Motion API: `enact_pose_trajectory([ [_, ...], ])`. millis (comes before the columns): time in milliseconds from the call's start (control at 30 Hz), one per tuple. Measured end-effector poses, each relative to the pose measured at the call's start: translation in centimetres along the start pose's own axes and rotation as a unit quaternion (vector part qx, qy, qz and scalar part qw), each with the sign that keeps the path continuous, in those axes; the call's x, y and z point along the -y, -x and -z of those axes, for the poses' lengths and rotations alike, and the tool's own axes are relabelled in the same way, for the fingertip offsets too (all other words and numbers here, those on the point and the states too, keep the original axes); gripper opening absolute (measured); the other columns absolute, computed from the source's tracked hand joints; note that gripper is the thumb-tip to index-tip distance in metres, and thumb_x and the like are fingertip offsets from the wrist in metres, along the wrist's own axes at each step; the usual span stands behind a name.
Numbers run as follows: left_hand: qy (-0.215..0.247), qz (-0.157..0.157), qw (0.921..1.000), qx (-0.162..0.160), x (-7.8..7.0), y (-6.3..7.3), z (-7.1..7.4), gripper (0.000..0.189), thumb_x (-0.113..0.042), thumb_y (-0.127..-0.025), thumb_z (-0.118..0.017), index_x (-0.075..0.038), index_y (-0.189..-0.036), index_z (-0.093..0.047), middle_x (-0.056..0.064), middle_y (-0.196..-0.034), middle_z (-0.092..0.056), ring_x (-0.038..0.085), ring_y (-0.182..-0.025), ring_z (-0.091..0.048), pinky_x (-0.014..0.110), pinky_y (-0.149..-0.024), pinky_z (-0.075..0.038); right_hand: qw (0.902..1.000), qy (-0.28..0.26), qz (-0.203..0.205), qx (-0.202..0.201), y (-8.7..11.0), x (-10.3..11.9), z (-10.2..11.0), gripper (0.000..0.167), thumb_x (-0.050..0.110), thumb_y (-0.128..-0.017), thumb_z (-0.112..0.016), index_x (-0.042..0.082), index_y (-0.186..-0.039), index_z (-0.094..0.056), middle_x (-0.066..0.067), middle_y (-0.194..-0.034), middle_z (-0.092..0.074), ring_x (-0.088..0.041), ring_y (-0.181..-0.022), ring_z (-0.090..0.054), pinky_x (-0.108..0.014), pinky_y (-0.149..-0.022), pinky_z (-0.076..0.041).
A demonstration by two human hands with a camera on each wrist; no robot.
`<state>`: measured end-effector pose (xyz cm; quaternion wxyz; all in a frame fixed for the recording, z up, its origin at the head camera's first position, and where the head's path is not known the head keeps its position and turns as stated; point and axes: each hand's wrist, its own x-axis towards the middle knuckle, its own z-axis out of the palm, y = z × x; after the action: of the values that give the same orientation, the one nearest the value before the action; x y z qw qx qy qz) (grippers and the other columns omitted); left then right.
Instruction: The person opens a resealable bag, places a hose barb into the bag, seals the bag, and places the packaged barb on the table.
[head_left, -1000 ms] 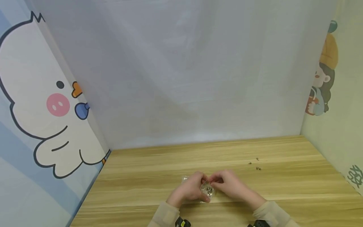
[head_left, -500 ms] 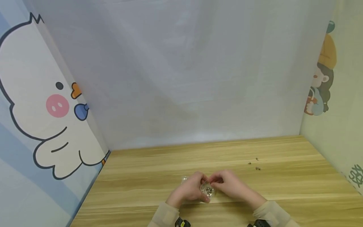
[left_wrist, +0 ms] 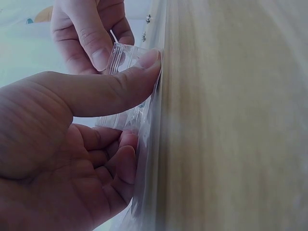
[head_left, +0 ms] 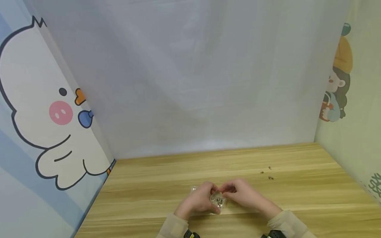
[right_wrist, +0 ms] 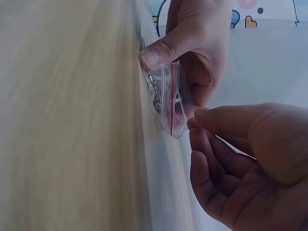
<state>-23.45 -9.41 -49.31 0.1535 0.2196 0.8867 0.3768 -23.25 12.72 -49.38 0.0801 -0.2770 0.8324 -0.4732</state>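
Observation:
A small clear zip bag (head_left: 218, 199) with a red line along its seal (right_wrist: 172, 98) holds several small shiny metal pieces (right_wrist: 155, 94). My left hand (head_left: 200, 200) grips it from the left, thumb pressed along its near side and fingers behind. At the bag's open-edge corner, my right hand (head_left: 242, 195) pinches with thumb and forefinger tips; its other fingers curl loosely. In the left wrist view, the left thumb covers part of the bag. More clear plastic (head_left: 193, 188) shows beyond the left hand, mostly hidden under it.
Several small metal pieces (head_left: 270, 178) lie loose on the wood-grain table (head_left: 148, 185), to the far right of the hands. A pale grey curtain (head_left: 208, 82) stands along the back edge. Printed panels with cartoon figures flank the table at left (head_left: 32, 89) and right (head_left: 357, 138).
Both hands keep nearly the same hold at the bag. The head view has shifted slightly, and the loose metal pieces lie where they were.

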Motion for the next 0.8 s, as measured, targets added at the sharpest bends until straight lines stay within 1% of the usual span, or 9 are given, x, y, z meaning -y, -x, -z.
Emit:
enact_pose_trajectory([
  [200,-0.004,-0.004,1.0,-0.002,0.3,-0.1,-0.1,0.061,-0.005,-0.068,-0.101,-0.004,-0.119,-0.066,-0.002,-0.105,-0.064,0.009,-0.091,-0.058,0.029,-0.088,-0.052,0.9997,0.024,0.002,-0.002,-0.1,-0.7,0.6,0.012,0.006,-0.096,-0.076,0.005,-0.108,-0.08,0.001,-0.096,-0.076,-0.006,-0.084,-0.066,-0.026,-0.075,-0.055],
  [467,-0.015,-0.001,0.9999,-0.007,0.2,0.0,-0.2,0.064,-0.007,-0.068,-0.101,-0.003,-0.121,-0.065,0.0,-0.108,-0.062,0.011,-0.095,-0.057,0.032,-0.094,-0.052,0.9994,0.034,-0.001,-0.008,0.1,-1.1,1.8,0.016,0.007,-0.095,-0.076,0.003,-0.11,-0.079,-0.003,-0.102,-0.077,-0.01,-0.089,-0.068,-0.027,-0.081,-0.056],
  [633,-0.012,-0.005,0.9999,-0.006,0.2,0.0,-0.2,0.063,-0.006,-0.069,-0.101,-0.003,-0.12,-0.065,0.0,-0.107,-0.061,0.011,-0.094,-0.057,0.031,-0.093,-0.051,0.9991,0.041,-0.002,-0.014,0.3,-1.7,3.1,0.015,0.007,-0.096,-0.075,0.003,-0.111,-0.079,-0.002,-0.101,-0.076,-0.009,-0.088,-0.067,-0.027,-0.079,-0.056],
  [800,-0.012,-0.008,0.9999,-0.006,0.2,0.0,-0.1,0.063,-0.005,-0.069,-0.1,-0.002,-0.121,-0.065,0.0,-0.107,-0.061,0.01,-0.093,-0.056,0.03,-0.093,-0.051,0.998,0.056,-0.011,-0.026,0.8,-2.4,4.9,0.017,0.006,-0.096,-0.076,0.002,-0.112,-0.079,-0.005,-0.104,-0.077,-0.013,-0.092,-0.068,-0.028,-0.082,-0.057],
])
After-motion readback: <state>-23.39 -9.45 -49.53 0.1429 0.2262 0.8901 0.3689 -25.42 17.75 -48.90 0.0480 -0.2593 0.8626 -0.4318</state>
